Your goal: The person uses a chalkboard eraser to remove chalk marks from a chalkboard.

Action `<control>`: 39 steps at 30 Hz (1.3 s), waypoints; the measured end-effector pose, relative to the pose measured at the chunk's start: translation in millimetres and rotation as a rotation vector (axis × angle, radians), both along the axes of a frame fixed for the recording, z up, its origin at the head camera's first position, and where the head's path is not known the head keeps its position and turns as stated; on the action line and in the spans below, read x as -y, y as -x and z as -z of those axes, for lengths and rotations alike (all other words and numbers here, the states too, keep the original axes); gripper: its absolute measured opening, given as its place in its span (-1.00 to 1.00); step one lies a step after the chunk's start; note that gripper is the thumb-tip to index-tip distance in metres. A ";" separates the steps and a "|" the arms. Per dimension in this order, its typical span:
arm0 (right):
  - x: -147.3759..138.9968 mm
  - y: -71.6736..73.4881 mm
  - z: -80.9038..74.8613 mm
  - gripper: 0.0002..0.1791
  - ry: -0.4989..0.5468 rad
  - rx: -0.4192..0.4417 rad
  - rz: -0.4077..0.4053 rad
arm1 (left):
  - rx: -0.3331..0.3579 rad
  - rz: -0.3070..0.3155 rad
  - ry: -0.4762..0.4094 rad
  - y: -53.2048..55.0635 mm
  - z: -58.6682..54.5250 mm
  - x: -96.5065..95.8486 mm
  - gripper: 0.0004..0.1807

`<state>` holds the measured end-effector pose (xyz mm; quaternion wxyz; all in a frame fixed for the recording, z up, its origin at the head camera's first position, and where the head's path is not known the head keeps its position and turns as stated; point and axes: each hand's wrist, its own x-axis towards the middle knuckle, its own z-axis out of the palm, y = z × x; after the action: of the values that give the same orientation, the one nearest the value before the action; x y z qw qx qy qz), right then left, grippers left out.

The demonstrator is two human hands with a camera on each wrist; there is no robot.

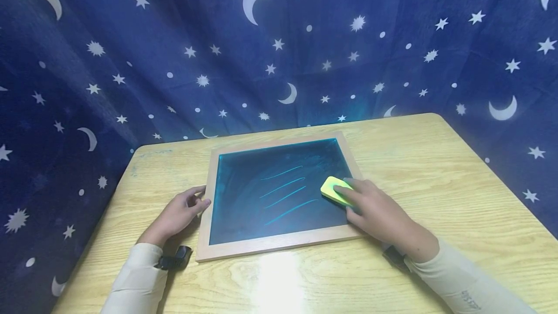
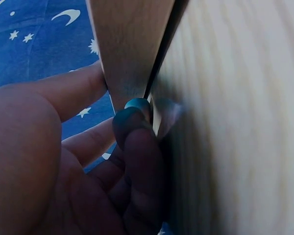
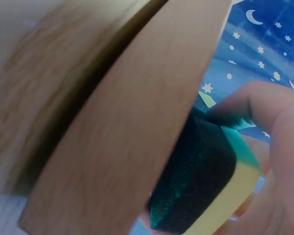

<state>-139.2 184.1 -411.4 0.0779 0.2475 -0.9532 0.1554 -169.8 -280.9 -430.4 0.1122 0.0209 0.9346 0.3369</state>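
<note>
Right hand (image 1: 377,210) gripped the yellow-topped eraser (image 1: 330,185) on the chalkboard (image 1: 279,242), near its right edge. Left hand (image 1: 178,212) touched the board's left edge, fingers bent; couldn't tell if pinching. Four blue strokes (image 1: 285,197) sat mid-board.

Cream sleeves (image 1: 135,277) meet black wrist straps (image 1: 178,258); the right sleeve (image 1: 455,270) bears dark marks (image 1: 470,299), perhaps lettering.

white glare blows out part of the table (image 1: 279,285); the left wrist view looks dim
</note>
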 end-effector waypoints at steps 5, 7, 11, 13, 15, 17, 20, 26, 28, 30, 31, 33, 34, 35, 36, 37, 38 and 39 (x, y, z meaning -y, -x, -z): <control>1.0 -0.1 0.6 -0.43 -0.014 -0.021 -0.008 | -0.010 -0.001 0.000 0.2 -0.7 0.2 -0.22; 1.5 -0.5 1.1 -0.43 -0.020 -0.029 -0.008 | -0.010 -0.001 0.001 0.5 -0.8 0.1 -0.22; 3.4 -2.2 1.1 -0.43 -0.019 -0.044 -0.013 | -0.005 -0.005 0.009 1.1 -1.1 -0.1 -0.22; 5.4 -3.3 0.2 -0.43 -0.012 -0.055 -0.023 | -0.002 -0.009 0.010 1.1 -1.1 -0.4 -0.21; 7.9 -4.4 -0.8 -0.43 -0.005 -0.065 -0.037 | -0.002 -0.013 0.010 0.8 -1.3 -0.8 -0.21; 10.6 -5.2 -1.1 -0.44 -0.002 -0.072 -0.048 | 0.000 -0.014 0.005 0.8 -1.3 -1.0 -0.22; 14.6 -6.5 -1.3 -0.44 0.000 -0.074 -0.060 | 0.002 -0.013 -0.003 0.9 -1.6 -1.1 -0.23; 21.7 -8.8 -0.6 -0.43 -0.008 -0.084 -0.085 | 0.005 -0.011 -0.010 1.2 -1.5 -0.6 -0.23; 24.1 -9.4 -0.1 -0.43 -0.012 -0.091 -0.095 | 0.005 -0.010 -0.010 1.4 -1.2 -0.4 -0.23; 26.6 -9.9 0.5 -0.43 -0.014 -0.096 -0.103 | 0.004 -0.011 -0.009 1.3 -1.0 -0.4 -0.23; 27.9 -10.3 0.9 -0.43 -0.015 -0.097 -0.104 | 0.002 -0.012 -0.007 1.3 -1.0 -0.5 -0.23; 30.6 -10.9 1.8 -0.43 -0.022 -0.096 -0.107 | 0.001 -0.014 -0.009 1.3 -1.1 -0.7 -0.23; 32.0 -11.3 2.1 -0.43 -0.025 -0.095 -0.107 | 0.000 -0.016 -0.010 1.2 -1.2 -0.8 -0.23; 33.3 -11.8 2.4 -0.43 -0.028 -0.094 -0.106 | -0.001 -0.017 -0.010 1.0 -1.4 -1.0 -0.24; 34.7 -12.3 2.5 -0.43 -0.030 -0.093 -0.106 | -0.001 -0.018 -0.012 0.9 -1.5 -1.1 -0.24; 36.2 -12.8 2.5 -0.43 -0.032 -0.092 -0.108 | -0.001 -0.019 -0.011 0.8 -1.6 -1.2 -0.24; 37.7 -13.4 2.3 -0.43 -0.035 -0.092 -0.110 | 0.000 -0.020 -0.012 0.7 -1.6 -1.2 -0.24; 39.0 -14.1 1.9 -0.43 -0.034 -0.094 -0.113 | 0.000 -0.021 -0.011 0.5 -1.6 -1.1 -0.24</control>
<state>-125.0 145.1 -413.3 0.1093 0.3093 -0.9355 0.1315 -170.3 -279.8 -428.9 0.1085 0.0119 0.9329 0.3431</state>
